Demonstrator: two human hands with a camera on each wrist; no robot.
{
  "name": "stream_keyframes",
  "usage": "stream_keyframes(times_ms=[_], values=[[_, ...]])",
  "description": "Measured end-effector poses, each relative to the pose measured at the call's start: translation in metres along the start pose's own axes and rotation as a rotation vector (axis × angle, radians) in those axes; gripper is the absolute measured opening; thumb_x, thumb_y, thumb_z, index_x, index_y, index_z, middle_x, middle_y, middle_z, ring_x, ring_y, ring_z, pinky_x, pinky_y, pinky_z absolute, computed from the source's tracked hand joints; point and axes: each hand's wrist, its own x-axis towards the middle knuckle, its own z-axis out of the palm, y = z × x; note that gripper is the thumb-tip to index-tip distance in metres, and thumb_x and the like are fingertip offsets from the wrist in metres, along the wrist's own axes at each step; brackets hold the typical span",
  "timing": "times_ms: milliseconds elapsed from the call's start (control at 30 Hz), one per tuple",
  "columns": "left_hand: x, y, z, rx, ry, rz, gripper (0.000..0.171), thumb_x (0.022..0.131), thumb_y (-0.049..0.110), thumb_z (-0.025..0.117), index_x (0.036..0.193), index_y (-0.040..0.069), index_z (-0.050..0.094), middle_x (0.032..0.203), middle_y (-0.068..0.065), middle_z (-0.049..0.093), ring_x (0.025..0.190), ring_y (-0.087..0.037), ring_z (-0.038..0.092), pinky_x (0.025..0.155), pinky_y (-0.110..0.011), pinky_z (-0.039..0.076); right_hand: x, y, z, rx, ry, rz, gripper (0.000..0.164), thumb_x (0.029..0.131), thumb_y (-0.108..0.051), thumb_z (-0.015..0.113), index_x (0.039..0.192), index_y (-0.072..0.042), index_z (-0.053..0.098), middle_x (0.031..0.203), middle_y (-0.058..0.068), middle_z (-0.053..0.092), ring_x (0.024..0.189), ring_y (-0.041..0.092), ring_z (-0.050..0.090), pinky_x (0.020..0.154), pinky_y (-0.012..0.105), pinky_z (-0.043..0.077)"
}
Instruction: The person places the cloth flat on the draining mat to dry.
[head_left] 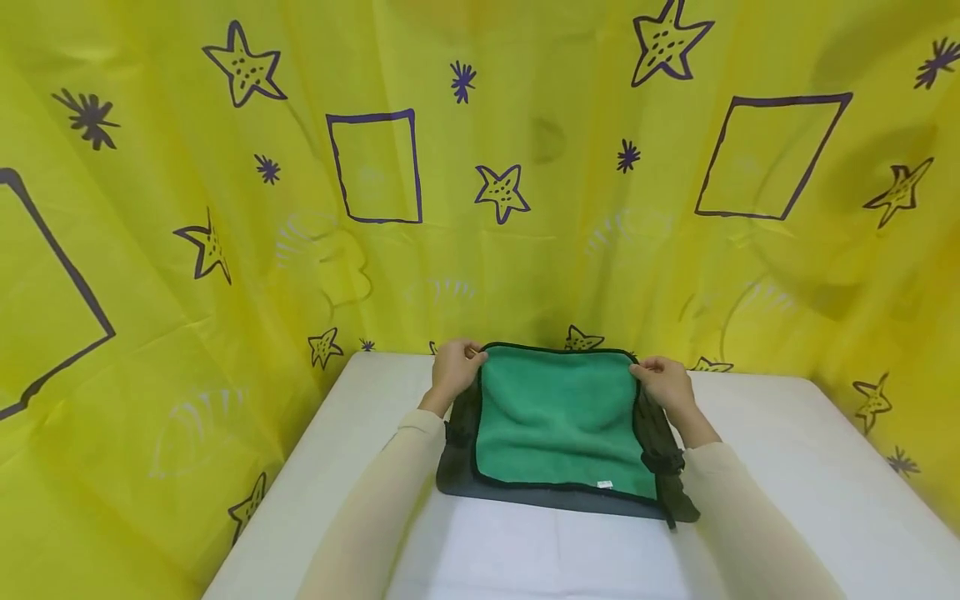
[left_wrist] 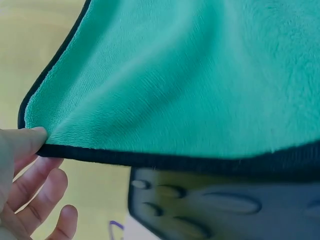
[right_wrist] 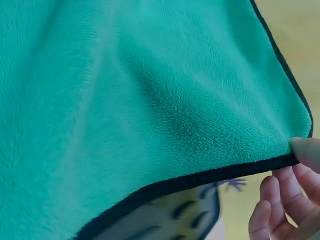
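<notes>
A green plush cloth (head_left: 562,400) with black edging hangs spread between both hands, its small white label (head_left: 604,484) near the lower edge. My left hand (head_left: 453,371) pinches its upper left corner between thumb and forefinger, the other fingers loosely bent in the left wrist view. At the upper right corner, my right hand (head_left: 669,385) holds the cloth in the same kind of pinch. Behind and below the cloth lies a dark, flat item (head_left: 525,497) with black bunched parts at its sides. The left wrist view shows oval marks on a dark panel (left_wrist: 225,205); most is hidden.
A white table (head_left: 495,550) carries everything. Yellow curtain (head_left: 450,267) with drawn stars and rectangles rises behind the table and along both sides, close to its edges.
</notes>
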Motion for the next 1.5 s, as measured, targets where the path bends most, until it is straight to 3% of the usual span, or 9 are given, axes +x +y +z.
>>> stream_keyframes(times_ms=[200, 400, 600, 733, 900, 1033, 1267, 1367, 1500], values=[[-0.004, -0.016, 0.018, 0.020, -0.026, -0.060, 0.018, 0.098, 0.025, 0.069, 0.110, 0.012, 0.075, 0.102, -0.007, 0.075, 0.085, -0.023, 0.070, 0.070, -0.036, 0.054, 0.009, 0.019, 0.017, -0.052, -0.034, 0.016, 0.037, 0.103, -0.027, 0.056, 0.119, 0.006, 0.063, 0.113, 0.024, 0.065, 0.098, 0.032, 0.059, 0.074, 0.031, 0.046], [-0.011, -0.027, 0.031, 0.003, -0.012, -0.084, 0.016, 0.099, 0.022, 0.068, 0.109, 0.011, 0.075, 0.100, -0.007, 0.075, 0.083, -0.023, 0.069, 0.069, -0.037, 0.054, 0.011, 0.028, 0.026, -0.054, -0.060, 0.035, 0.032, 0.102, -0.019, 0.056, 0.118, 0.009, 0.061, 0.121, 0.031, 0.062, 0.108, 0.042, 0.056, 0.089, 0.048, 0.048], [-0.020, -0.032, 0.033, 0.011, -0.084, -0.095, 0.030, 0.098, 0.019, 0.069, 0.126, 0.009, 0.063, 0.107, -0.012, 0.072, 0.091, -0.028, 0.068, 0.077, -0.043, 0.055, 0.011, 0.041, 0.025, -0.125, -0.132, 0.002, 0.035, 0.102, -0.019, 0.056, 0.121, 0.010, 0.058, 0.122, 0.033, 0.061, 0.109, 0.044, 0.059, 0.090, 0.052, 0.050], [-0.029, -0.031, 0.027, 0.100, -0.170, -0.019, 0.037, 0.096, 0.015, 0.069, 0.131, 0.006, 0.060, 0.116, -0.016, 0.065, 0.101, -0.031, 0.065, 0.084, -0.045, 0.054, 0.005, 0.051, 0.014, -0.125, -0.181, -0.031, 0.032, 0.100, -0.015, 0.058, 0.120, 0.010, 0.059, 0.117, 0.032, 0.063, 0.103, 0.040, 0.062, 0.083, 0.046, 0.053], [-0.048, -0.027, 0.010, 0.248, -0.238, 0.156, 0.020, 0.093, 0.005, 0.066, 0.113, 0.007, 0.071, 0.098, -0.010, 0.063, 0.085, -0.023, 0.058, 0.074, -0.039, 0.051, -0.010, 0.057, -0.004, -0.149, -0.270, -0.119, 0.024, 0.097, -0.009, 0.061, 0.113, 0.008, 0.062, 0.102, 0.021, 0.066, 0.092, 0.029, 0.060, 0.076, 0.037, 0.050], [-0.068, -0.026, -0.001, 0.312, -0.307, 0.206, 0.020, 0.086, -0.002, 0.068, 0.102, 0.009, 0.073, 0.088, -0.005, 0.061, 0.080, -0.019, 0.054, 0.069, -0.035, 0.048, -0.030, 0.061, -0.014, -0.195, -0.332, -0.220, 0.019, 0.095, -0.005, 0.062, 0.111, 0.005, 0.062, 0.086, 0.010, 0.064, 0.079, 0.020, 0.056, 0.068, 0.031, 0.046], [-0.089, -0.024, -0.010, 0.198, -0.481, 0.215, 0.035, 0.085, 0.004, 0.079, 0.117, 0.010, 0.066, 0.094, -0.005, 0.060, 0.084, -0.018, 0.054, 0.073, -0.034, 0.049, -0.060, 0.062, -0.022, -0.212, -0.427, -0.315, 0.035, 0.089, 0.008, 0.063, 0.123, 0.003, 0.055, 0.083, 0.004, 0.055, 0.074, 0.015, 0.049, 0.064, 0.026, 0.041], [-0.092, -0.023, -0.011, 0.137, -0.509, 0.241, 0.038, 0.085, 0.007, 0.082, 0.119, 0.014, 0.065, 0.090, -0.003, 0.060, 0.080, -0.015, 0.054, 0.070, -0.030, 0.047, -0.068, 0.062, -0.022, -0.177, -0.499, -0.337, 0.041, 0.087, 0.010, 0.063, 0.126, 0.000, 0.055, 0.087, 0.006, 0.051, 0.073, 0.013, 0.046, 0.063, 0.026, 0.039], [-0.093, -0.021, -0.013, 0.055, -0.502, 0.281, 0.025, 0.089, 0.006, 0.077, 0.111, 0.016, 0.071, 0.077, 0.000, 0.059, 0.066, -0.010, 0.051, 0.060, -0.024, 0.045, -0.072, 0.063, -0.021, -0.101, -0.562, -0.411, 0.041, 0.085, 0.010, 0.063, 0.125, -0.001, 0.057, 0.088, 0.006, 0.049, 0.071, 0.009, 0.042, 0.061, 0.025, 0.038]])
